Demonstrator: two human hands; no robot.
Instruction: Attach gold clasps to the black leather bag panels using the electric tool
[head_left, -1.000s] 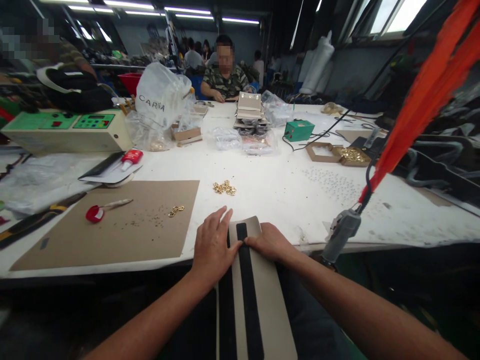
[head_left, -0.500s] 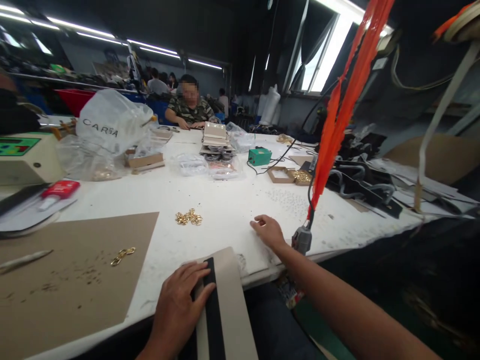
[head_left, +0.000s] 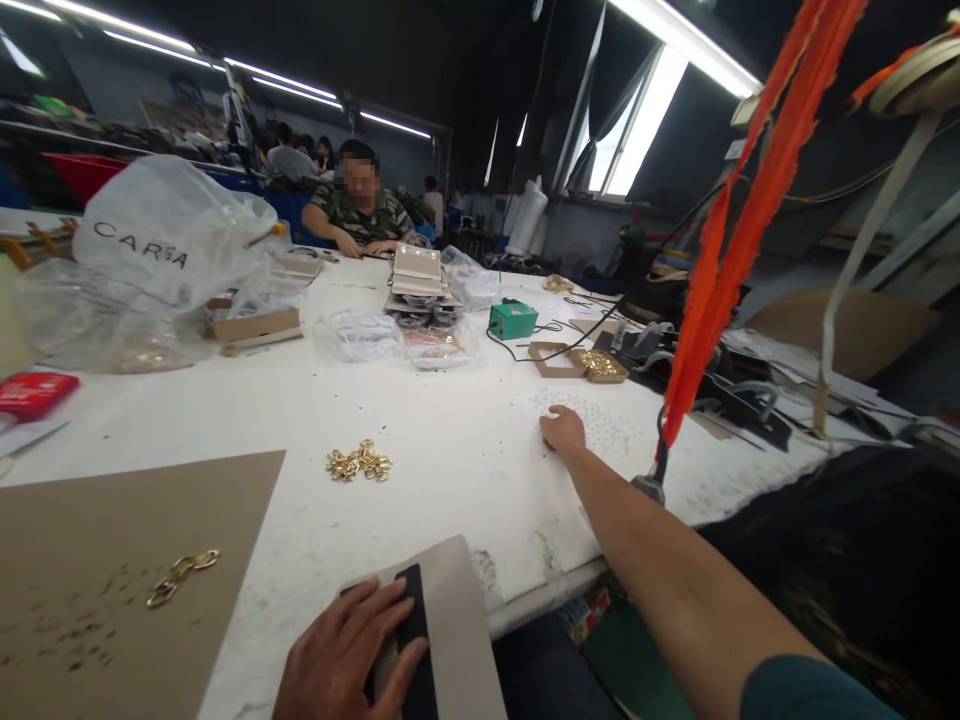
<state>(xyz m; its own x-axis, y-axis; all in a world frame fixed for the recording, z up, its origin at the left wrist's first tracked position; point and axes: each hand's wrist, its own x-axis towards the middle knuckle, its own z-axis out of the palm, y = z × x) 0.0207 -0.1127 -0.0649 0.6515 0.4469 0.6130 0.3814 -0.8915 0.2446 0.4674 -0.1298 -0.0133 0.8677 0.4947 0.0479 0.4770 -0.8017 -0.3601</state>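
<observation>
My left hand [head_left: 345, 645] lies over a beige panel [head_left: 459, 620] with a black strip [head_left: 414, 610] along it. Its fingers stretch across the strip, the thumb apart on the strip's right side. The panel extends from the table's front edge toward me. Farther out, my right hand [head_left: 562, 430] rests low over the white table [head_left: 450, 460], fingers curled together, at the near left side of many small scattered pieces [head_left: 600, 420]. Whether anything is between those fingertips is hidden. Between and beyond my hands sits a pile of gold chain links [head_left: 358, 462].
A short gold chain [head_left: 182, 577] lies on a brown board [head_left: 225, 500] at left. An orange strip [head_left: 720, 280] hangs at right with a grey tool [head_left: 649, 488] below it. Toward the back are a green box [head_left: 513, 320], cardboard trays [head_left: 602, 366], plastic bags [head_left: 172, 235] and a seated person [head_left: 364, 205].
My right hand has reached farther out to the scattered small pieces, its fingers more curled. My left hand stays on the panel. The view has shifted slightly.
</observation>
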